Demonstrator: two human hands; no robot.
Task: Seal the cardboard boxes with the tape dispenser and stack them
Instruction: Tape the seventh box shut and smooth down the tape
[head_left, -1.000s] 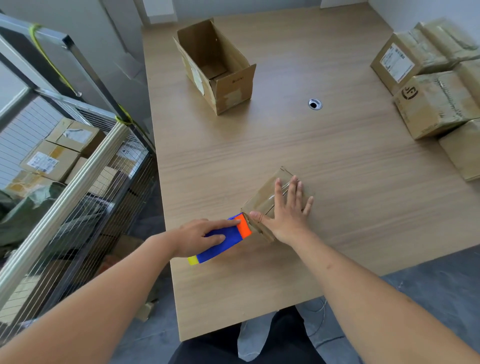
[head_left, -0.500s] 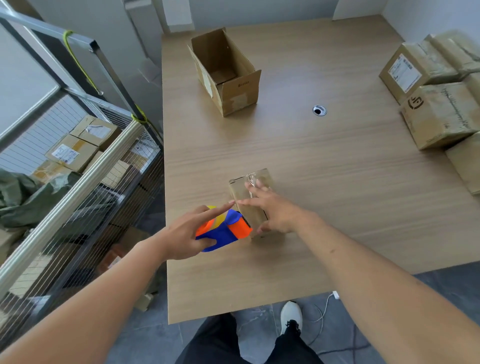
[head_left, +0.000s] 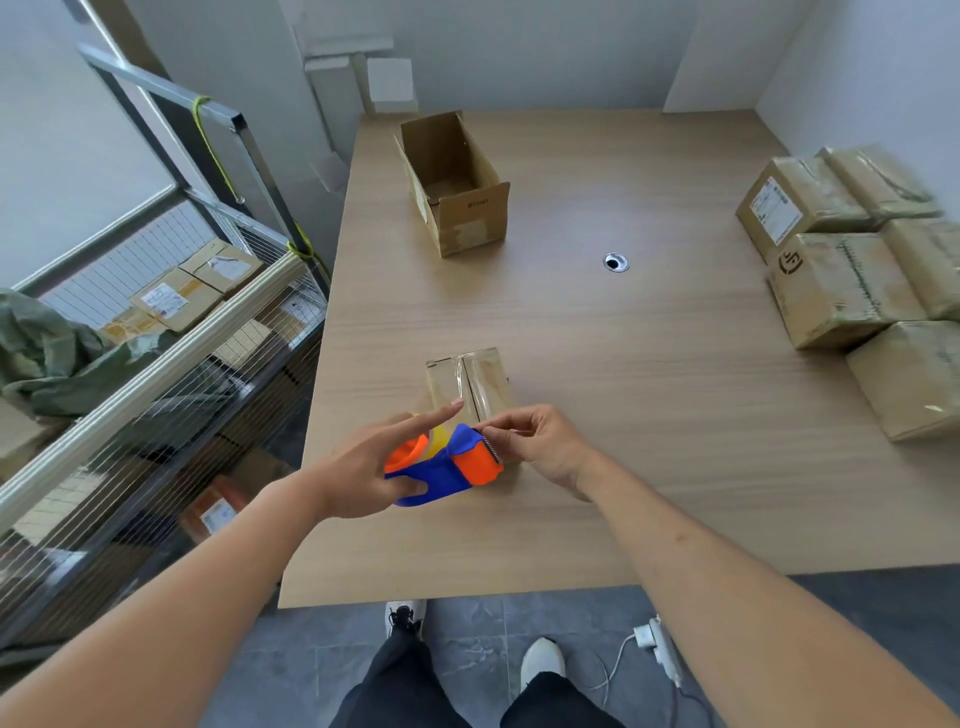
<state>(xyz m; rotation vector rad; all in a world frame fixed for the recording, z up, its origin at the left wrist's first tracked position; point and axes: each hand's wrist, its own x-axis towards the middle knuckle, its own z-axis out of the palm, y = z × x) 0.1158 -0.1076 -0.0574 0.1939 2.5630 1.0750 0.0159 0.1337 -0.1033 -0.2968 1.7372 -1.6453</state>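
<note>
Blue-orange tape dispenser (head_left: 447, 465) in left hand (head_left: 363, 467) grip, right hand (head_left: 545, 441) pinching tape, small box (head_left: 470, 382) (glossy, taped)

Glossy taped cardboard box (head_left: 467, 382) on matt wood-grain table (head_left: 649, 415)

Both arms bare to beyond the frame edge, no sleeves, watch or rings showing on left hand (head_left: 363, 467) or right hand (head_left: 545, 447). Dark, near-black trousers (head_left: 410, 686) on both legs. Pale grey-white shoes: left shoe (head_left: 404, 616) with dark lacing, right shoe (head_left: 542, 656) plain-toed.
</note>
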